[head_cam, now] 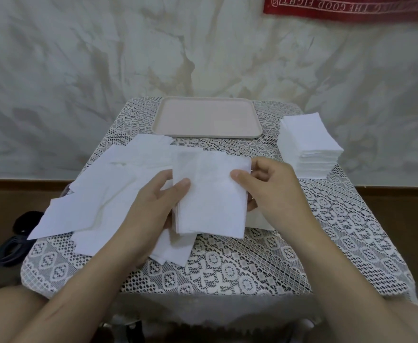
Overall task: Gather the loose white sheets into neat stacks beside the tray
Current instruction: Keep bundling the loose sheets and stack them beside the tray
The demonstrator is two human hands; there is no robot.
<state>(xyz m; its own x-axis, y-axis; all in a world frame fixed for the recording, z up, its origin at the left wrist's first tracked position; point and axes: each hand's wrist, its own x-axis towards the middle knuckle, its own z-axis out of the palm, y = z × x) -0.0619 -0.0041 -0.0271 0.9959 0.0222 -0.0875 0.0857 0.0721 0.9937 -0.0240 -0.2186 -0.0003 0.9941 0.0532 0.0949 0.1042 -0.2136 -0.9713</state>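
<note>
- The left hand [151, 204] and right hand [272, 191] hold a thin bundle of sheets [210, 199] between them. The fingers [182, 185] curl round its side edges with the thumbs on top, and the other fingertips are mostly hidden beneath.
- The bundle is soft, white and roughly square, with its lower edge slightly fanned.
- Both forearms reach in from the near edge of the desk [227, 268], wrists angled inward.
- Left of the fingers, loose sheets [99, 201] lie overlapped and askew, and some overhang the desk's left edge.
- Beyond the fingers sits a smooth, pale pink tray [206, 117] with rounded corners. To its right stands a tall, squared stack [309, 142] near the desk's right edge.
- Bare, open-patterned lace cover [339, 231] lies nearer than and right of the fingers.
</note>
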